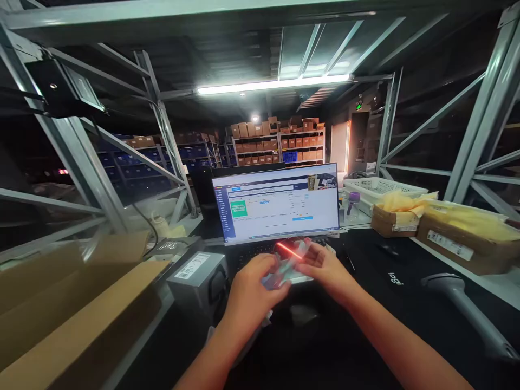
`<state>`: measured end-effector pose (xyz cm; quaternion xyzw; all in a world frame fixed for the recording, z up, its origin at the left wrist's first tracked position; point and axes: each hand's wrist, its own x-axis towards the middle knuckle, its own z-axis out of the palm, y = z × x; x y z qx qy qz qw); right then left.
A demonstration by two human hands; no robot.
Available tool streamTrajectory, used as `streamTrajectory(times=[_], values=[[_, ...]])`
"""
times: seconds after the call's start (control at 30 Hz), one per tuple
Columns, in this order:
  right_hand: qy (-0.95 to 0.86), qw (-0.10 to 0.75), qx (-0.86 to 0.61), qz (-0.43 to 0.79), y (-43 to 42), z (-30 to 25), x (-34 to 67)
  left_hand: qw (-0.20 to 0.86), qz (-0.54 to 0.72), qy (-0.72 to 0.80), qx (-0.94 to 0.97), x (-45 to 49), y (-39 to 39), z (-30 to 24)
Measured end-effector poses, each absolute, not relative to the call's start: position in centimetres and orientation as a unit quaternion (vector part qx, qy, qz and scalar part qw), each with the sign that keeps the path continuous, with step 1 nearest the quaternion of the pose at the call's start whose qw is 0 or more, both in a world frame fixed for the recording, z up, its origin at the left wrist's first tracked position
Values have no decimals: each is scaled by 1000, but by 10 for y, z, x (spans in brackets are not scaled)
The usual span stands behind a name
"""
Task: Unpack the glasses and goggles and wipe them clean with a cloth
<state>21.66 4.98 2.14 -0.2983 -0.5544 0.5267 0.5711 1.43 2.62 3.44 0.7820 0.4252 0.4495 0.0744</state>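
Note:
A small clear plastic bag (280, 273) is between my two hands, in front of the monitor; what is inside it is too blurred to tell. My left hand (252, 286) pinches its near left side with curled fingers. On the far right side, my right hand (325, 268) grips it between thumb and fingers. A bright red line of light falls across the bag near my right fingertips. Just left of my left hand stands a grey box (198, 284) with a white barcode label on top. Behind the hands, a keyboard (252, 254) is partly hidden.
A lit monitor (280, 208) stands ahead. An open cardboard box (81, 314) fills the left. On the right lie a handheld barcode scanner (467, 309), a mouse (387, 249) and cartons of yellow packets (467, 241), near a white basket (377, 189). Metal rack posts frame the desk.

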Motion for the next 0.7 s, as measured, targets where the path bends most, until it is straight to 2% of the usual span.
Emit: streamTrajectory(times=[0.2, 0.37, 0.5, 0.63, 0.7], values=[[-624, 516, -372, 454, 45, 35, 209, 76, 456, 422, 780, 20, 19, 39], [-720, 461, -428, 294, 45, 55, 223, 95, 455, 433, 773, 17, 20, 34], [-793, 410, -356, 276, 46, 57, 237, 272, 469, 437, 718, 6, 26, 35], [-782, 347, -292, 426, 46, 54, 251, 495, 489, 387, 605, -10, 30, 46], [-744, 323, -265, 521, 47, 53, 261, 568, 507, 364, 537, -19, 31, 53]])
